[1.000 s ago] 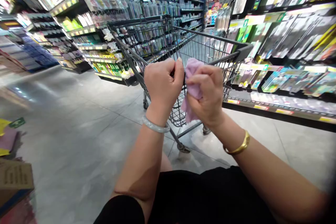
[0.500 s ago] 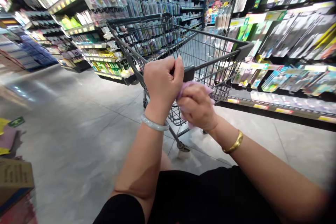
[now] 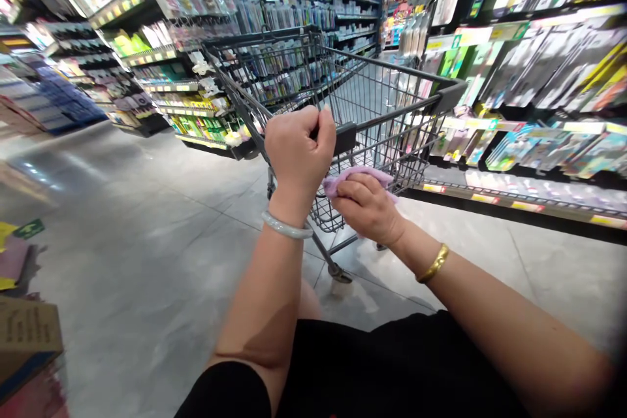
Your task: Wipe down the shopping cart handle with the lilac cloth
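Grey shop floor spreads under everything, with packed shelves on the right, more racks at the left, and a cardboard box at the lower left edge. Close in front of the person stands a wire shopping cart, its handle side turned this way.

What has changed most is the height of the right hand. A second ago it was up level with the handle, the purple cloth bunched in its fist and covering part of the bar. Now it has come down below the handle, in front of the basket's wires, and the cloth lies flatter, spreading out past the curled fingers. Whether the cloth touches the wire cannot be told from this angle.

Because of that drop, the dark middle piece of the handle shows bare again. The left hand has hardly moved: it is closed in a fist at the handle, just beside that piece, and seems to be gripping the bar, though the knuckles hide it. As I judge it, the work now sits lower on the cart, with the left hand as anchor.
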Demonstrator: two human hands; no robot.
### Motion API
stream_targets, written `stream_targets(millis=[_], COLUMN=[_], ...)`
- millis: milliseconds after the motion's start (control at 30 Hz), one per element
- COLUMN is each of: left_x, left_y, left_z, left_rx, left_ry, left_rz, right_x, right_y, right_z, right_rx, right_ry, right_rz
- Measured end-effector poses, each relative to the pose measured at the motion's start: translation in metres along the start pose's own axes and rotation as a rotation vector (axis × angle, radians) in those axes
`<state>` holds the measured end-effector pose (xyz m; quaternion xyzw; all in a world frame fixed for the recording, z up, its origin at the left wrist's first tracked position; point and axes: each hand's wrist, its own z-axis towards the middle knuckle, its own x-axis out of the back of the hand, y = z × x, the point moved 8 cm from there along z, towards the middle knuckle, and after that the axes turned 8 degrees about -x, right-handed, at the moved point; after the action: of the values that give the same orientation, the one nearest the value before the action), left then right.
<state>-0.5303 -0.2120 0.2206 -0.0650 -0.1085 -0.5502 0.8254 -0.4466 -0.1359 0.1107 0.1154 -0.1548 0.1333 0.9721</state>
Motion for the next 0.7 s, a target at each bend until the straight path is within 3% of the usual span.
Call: stream_targets(millis=[133, 200, 367, 433, 500, 633, 700], left_x=[-0.001, 0.0, 0.0, 0.0, 0.0, 0.003, 0.006], left_y=[-0.005, -0.008, -0.015, -0.02, -0.025, -0.023, -0.014], left_z=[0.0, 0.0, -0.001, -0.001, -0.001, 0.0, 0.001], left_rx=[0.008, 0.014, 0.019, 0.039, 0.065, 0.066, 0.031], left_ry=[0.005, 0.015, 0.017, 0.012, 0.001, -0.042, -0.051], left_rz=[-0.014, -0.013, -0.041, -0.044, -0.021, 0.087, 0.131], right_x=[0.019, 0.024, -0.005, -0.013, -0.009, 0.017, 0.017], right_y=[0.045, 0.055, -0.006, -0.017, -0.002, 0.056, 0.062], right_z=[0.003, 0.001, -0.014, -0.019, -0.017, -0.007, -0.007], right_rx=[-0.229, -0.317, -0.041, 0.04, 0.002, -0.27, -0.33], right_ry=[0.088, 0.132, -0.051, -0.12, -0.105, 0.092, 0.112], right_rz=[0.093, 0.112, 0.132, 0.142, 0.135, 0.081, 0.08])
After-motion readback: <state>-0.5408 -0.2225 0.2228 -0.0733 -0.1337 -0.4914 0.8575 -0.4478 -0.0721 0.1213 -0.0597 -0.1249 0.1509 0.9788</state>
